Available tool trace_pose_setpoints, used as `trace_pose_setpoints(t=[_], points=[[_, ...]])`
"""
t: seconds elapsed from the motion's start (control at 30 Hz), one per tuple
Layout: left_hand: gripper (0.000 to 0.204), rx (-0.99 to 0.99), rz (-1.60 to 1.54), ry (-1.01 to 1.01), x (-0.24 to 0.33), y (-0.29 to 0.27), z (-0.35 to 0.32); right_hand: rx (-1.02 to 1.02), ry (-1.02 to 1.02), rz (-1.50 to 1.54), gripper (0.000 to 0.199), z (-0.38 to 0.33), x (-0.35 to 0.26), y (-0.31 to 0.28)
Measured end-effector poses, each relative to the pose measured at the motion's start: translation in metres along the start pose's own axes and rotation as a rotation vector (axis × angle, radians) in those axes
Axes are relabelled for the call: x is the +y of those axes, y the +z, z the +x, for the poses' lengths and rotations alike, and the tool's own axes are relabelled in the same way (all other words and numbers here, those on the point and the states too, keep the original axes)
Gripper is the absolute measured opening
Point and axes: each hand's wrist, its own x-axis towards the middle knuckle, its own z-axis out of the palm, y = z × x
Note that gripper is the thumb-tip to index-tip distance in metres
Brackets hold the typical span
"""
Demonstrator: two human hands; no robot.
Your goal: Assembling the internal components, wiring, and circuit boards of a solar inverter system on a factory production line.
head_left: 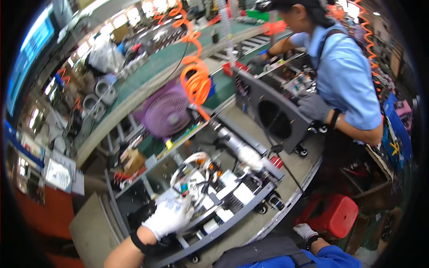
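The left hand (172, 216), in a white glove, lies inside the open metal chassis (210, 196) on the conveyor, its fingers curled over the tangle of white and coloured wires (193, 172) at the near end; whether they actually pinch a wire cannot be told. The same chassis also holds white blocks and a grey cylinder (239, 149) along its far wall. The right hand (305, 231), gloved too, hangs loosely half-open and empty, right of the chassis, beside a red stool (333, 214); a purple fan (166, 112) stands beyond the chassis.
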Motion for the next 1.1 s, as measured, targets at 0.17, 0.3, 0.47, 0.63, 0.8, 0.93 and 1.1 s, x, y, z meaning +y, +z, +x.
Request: trace_pose_setpoints(t=[0.17, 0.3, 0.47, 0.63, 0.8, 0.93, 1.1], points=[[0.04, -0.177, -0.001, -0.067, 0.014, -0.02, 0.003, -0.007, 0.016, 0.045, 0.047, -0.021, -0.029, -0.019], [0.043, -0.18, 0.01, -0.106, 0.027, -0.033, -0.001, 0.027, 0.11, 0.148, 0.046, -0.015, -0.027, -0.018], [0.042, -0.082, 0.043, -0.041, 0.035, -0.047, -0.023, 0.051, -0.025, 0.047, 0.046, -0.008, -0.026, -0.029], [0.038, -0.077, -0.137, -0.272, 0.066, -0.072, -0.069, -0.086, -0.166, 0.274, 0.045, -0.026, -0.083, -0.116], [0.058, 0.041, 0.096, -0.545, 0.086, -0.059, -0.102, 0.103, -0.666, 0.071, 0.039, -0.036, -0.175, -0.2], [0.07, 0.122, 0.143, -0.834, 0.091, -0.021, -0.131, 0.29, -0.492, 0.084, 0.038, 0.002, -0.207, -0.191], [0.062, 0.209, 0.211, -1.003, 0.099, 0.009, -0.142, 0.509, -0.695, -0.231, 0.06, 0.029, -0.205, -0.144]])
